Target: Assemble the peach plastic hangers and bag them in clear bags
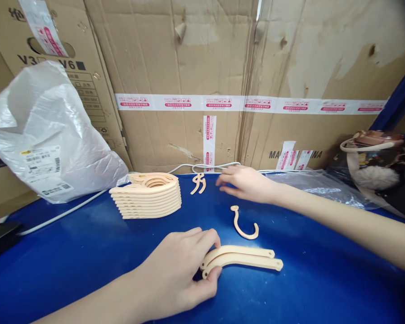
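Observation:
Two curved beige plastic hanger arms (245,260) lie side by side on the blue table. My left hand (192,265) has its thumb and fingers closed around their left ends. Beyond them, apart from both hands, rests a single beige hanger hook (245,231). My right hand (245,183) is above the table past the hook, fingers loosely bent and apart, with nothing visible in them. Just left of its fingertips are small curved beige pieces (201,185). Farther left stands a neat stack of beige folded hangers (148,198).
A white plastic parcel bag (50,135) leans at the left, by a dark object (2,238). Large cardboard boxes (189,63) wall off the back. A white cable (65,213) runs across the table (121,252). At right are clear plastic film (327,186) and a bag with a pompom (374,177).

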`<act>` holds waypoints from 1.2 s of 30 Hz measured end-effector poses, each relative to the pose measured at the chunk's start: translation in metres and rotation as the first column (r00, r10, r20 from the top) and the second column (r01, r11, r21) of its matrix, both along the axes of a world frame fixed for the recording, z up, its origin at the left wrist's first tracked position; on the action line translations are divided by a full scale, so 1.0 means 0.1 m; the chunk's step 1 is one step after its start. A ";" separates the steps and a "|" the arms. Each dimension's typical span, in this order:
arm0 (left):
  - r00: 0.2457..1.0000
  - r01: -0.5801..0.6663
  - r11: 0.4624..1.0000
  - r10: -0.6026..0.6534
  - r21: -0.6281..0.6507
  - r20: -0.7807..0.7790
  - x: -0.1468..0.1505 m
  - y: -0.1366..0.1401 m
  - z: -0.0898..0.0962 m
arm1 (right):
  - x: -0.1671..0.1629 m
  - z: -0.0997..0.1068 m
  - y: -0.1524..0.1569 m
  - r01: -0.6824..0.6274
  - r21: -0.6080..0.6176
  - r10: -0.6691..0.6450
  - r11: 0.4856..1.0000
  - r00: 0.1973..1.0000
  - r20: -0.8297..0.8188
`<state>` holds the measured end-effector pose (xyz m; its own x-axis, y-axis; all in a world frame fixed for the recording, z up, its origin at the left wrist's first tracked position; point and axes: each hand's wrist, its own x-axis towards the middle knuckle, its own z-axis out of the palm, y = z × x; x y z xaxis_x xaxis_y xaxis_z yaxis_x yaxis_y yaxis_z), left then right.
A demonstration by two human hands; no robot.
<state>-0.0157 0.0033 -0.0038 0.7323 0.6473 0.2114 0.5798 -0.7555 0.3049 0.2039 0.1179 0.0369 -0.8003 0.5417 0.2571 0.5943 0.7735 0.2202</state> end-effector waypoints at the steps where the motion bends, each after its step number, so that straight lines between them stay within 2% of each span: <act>1: 1.000 0.004 1.000 -0.004 0.004 0.000 0.00 0.00 0.00 | -0.10 0.00 0.18 -0.003 0.010 0.003 1.000 1.000 0.021; 6: 1.000 0.020 1.000 -0.020 0.007 -0.007 -0.03 0.02 0.00 | -0.57 -0.11 0.83 -0.044 -0.013 0.045 0.999 0.991 0.123; 11: 1.000 0.022 1.000 -0.022 -0.003 -0.001 -0.03 0.03 -0.01 | -0.67 -0.11 0.96 -0.028 -0.100 0.046 0.995 0.983 0.180; 17: 1.000 0.012 1.000 -0.011 -0.015 0.027 -0.05 0.05 0.01 | -0.44 -0.08 0.76 -0.074 -0.198 0.095 0.977 0.991 0.097; 21: 0.993 -0.107 0.979 0.095 0.176 0.077 -0.11 0.13 -0.01 | -0.31 -0.10 0.52 -0.138 -0.269 0.144 0.953 0.990 0.004; 25: 0.983 -0.157 0.927 0.181 0.340 -0.042 -0.16 0.22 -0.07 | -0.23 -0.11 0.20 -0.151 -0.342 0.138 0.928 0.988 -0.064; 31: 0.973 -0.109 0.879 0.189 0.464 -0.130 -0.15 0.24 -0.11 | -0.12 -0.12 -0.10 -0.115 -0.347 0.068 0.931 0.987 -0.145; 36: 0.972 -0.135 0.887 0.205 0.442 -0.115 -0.13 0.23 -0.11 | -0.05 -0.14 -0.12 -0.127 -0.372 0.062 0.919 0.981 -0.182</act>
